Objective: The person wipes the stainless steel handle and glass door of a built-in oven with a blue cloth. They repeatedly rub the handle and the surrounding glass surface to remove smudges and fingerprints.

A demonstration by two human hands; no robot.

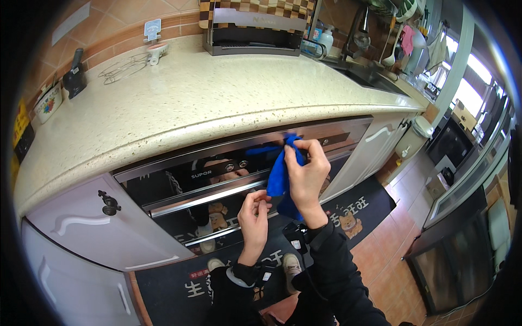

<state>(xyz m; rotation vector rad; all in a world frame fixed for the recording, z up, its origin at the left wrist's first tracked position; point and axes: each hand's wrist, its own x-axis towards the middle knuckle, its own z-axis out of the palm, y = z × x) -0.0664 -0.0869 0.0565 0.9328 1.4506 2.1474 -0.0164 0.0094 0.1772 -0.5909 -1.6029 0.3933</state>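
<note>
My right hand (308, 177) pinches a blue cloth (279, 173) between thumb and fingers, up against the glossy front panel of a built-in Supor appliance (155, 185). The cloth hangs down in folds below the fingertips. My left hand (255, 218) is lower and to the left, its fingers curled loosely by the cloth's lower corner; whether they touch it I cannot tell. Round knobs (236, 166) show on the panel left of the cloth. Below the panel run a metal handle bar (195, 197) and a dark reflective front.
A speckled stone worktop (171, 102) juts above the panel. White cabinet doors (98, 224) flank the appliance, the left one with a dark knob (110, 205). A wire rack (124, 69) and a sink (367, 77) are farther back. A dark printed mat (163, 285) lies underfoot.
</note>
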